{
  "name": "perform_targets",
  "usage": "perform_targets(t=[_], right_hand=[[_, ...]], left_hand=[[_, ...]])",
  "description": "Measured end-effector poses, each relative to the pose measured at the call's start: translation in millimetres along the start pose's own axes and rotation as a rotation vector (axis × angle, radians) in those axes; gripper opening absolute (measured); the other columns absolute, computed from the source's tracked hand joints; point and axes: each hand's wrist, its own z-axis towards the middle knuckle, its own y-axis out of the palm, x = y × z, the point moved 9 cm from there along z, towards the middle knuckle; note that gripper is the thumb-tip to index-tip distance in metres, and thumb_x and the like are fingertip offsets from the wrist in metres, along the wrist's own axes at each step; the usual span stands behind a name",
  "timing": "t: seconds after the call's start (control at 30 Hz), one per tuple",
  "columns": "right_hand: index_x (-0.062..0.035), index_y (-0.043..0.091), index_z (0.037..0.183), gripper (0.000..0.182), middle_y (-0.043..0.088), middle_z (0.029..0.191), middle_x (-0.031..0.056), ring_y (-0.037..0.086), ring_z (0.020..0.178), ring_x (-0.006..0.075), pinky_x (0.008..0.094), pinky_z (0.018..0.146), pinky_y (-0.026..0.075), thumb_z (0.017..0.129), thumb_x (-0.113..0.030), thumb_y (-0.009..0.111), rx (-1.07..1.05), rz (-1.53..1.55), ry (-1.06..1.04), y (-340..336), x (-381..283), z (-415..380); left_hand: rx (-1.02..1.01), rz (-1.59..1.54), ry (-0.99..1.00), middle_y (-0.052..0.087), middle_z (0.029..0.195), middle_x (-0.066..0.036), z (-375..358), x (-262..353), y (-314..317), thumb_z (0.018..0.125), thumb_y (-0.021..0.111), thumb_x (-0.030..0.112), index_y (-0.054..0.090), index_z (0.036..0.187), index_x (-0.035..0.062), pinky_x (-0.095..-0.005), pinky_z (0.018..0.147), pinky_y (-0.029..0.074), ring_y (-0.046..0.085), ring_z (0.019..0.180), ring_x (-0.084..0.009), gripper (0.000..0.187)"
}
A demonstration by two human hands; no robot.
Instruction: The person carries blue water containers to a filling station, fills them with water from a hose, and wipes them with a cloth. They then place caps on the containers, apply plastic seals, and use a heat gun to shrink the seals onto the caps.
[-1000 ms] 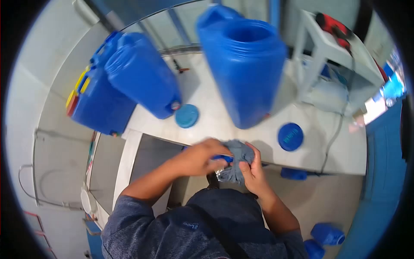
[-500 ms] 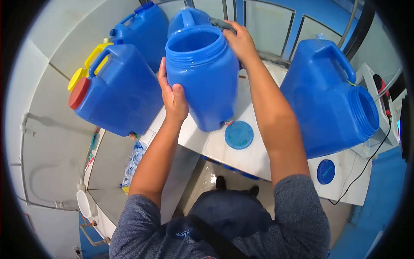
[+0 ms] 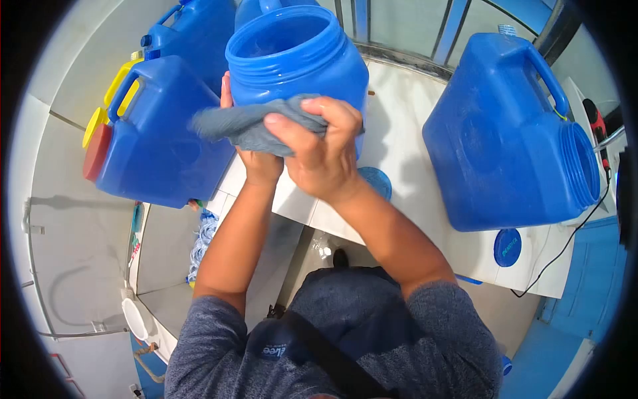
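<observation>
A big blue plastic jerrycan [image 3: 306, 70] stands in front of me, its wide threaded mouth uncapped and facing up. My right hand [image 3: 325, 149] grips a crumpled grey cloth [image 3: 266, 126] in front of the can's near side, below the neck. Behind the cloth, my left hand [image 3: 261, 165] holds the can's left side; most of its fingers are hidden, with a fingertip showing above the cloth. A round blue lid [image 3: 377, 183] lies on the counter at the can's base, partly covered by my right arm.
On the left stand a blue jerrycan [image 3: 163, 133] with a red cap and a yellow-handled container [image 3: 123, 83]. Another uncapped blue jerrycan [image 3: 492, 139] is at right, near a dark blue lid [image 3: 507, 247] and a black cable [image 3: 565, 256] on the white counter [image 3: 399, 120].
My right hand has brought the cloth from the can's far right rim down to its near side. The view has shifted, and the cloth now covers much of my left hand.
</observation>
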Motion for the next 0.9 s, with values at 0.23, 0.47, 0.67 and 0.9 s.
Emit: perform_targets(t=[0.23, 0.47, 0.67, 0.9], right_hand=[[0.0053, 0.045, 0.13, 0.038, 0.051, 0.127, 0.0214, 0.05, 0.115, 0.039, 0.0438, 0.104, 0.04, 0.094, -0.007, 0.051, 0.179, -0.077, 0.592, -31, 127, -84], [0.0001, 0.045, 0.138, 0.045, 0.062, 0.122, 0.0115, 0.056, 0.115, 0.0217, 0.0334, 0.101, 0.042, 0.1, -0.021, 0.053, -0.204, 0.758, 0.895, 32, 195, 57], [-0.0002, 0.045, 0.137, 0.041, 0.061, 0.122, 0.014, 0.058, 0.109, 0.0199, 0.0313, 0.097, 0.044, 0.101, -0.019, 0.051, -0.461, 0.332, 0.814, -9, 193, -52], [-0.0028, 0.048, 0.138, 0.043, 0.057, 0.126, 0.0187, 0.056, 0.117, 0.0262, 0.0334, 0.099, 0.044, 0.097, -0.013, 0.054, -0.519, -0.007, 0.959, -133, 153, -170]], left_hand=[[0.138, -0.01, -0.11, 0.038, 0.145, -0.017, -61, -20, -41, 0.102, 0.046, 0.046, 0.025, 0.15, 0.0015, -0.0456, 0.116, 0.024, 0.038, 0.136, -0.0275, 0.069], [-0.73, 0.345, -0.117, 0.045, 0.133, -0.025, -192, -16, 70, 0.081, 0.075, 0.035, 0.046, 0.137, -0.002, -0.0498, 0.104, 0.034, 0.043, 0.125, -0.0412, 0.074], [-0.981, 0.651, -0.085, 0.032, 0.145, -0.028, -229, -34, 117, 0.07, 0.08, 0.049, 0.044, 0.139, 0.004, -0.0537, 0.108, 0.029, 0.03, 0.136, -0.0446, 0.09], [-0.921, 0.53, -0.337, 0.037, 0.139, -0.028, -231, -55, 115, 0.057, 0.089, 0.037, 0.046, 0.128, 0.0076, -0.0554, 0.105, 0.033, 0.033, 0.135, -0.0463, 0.088]])
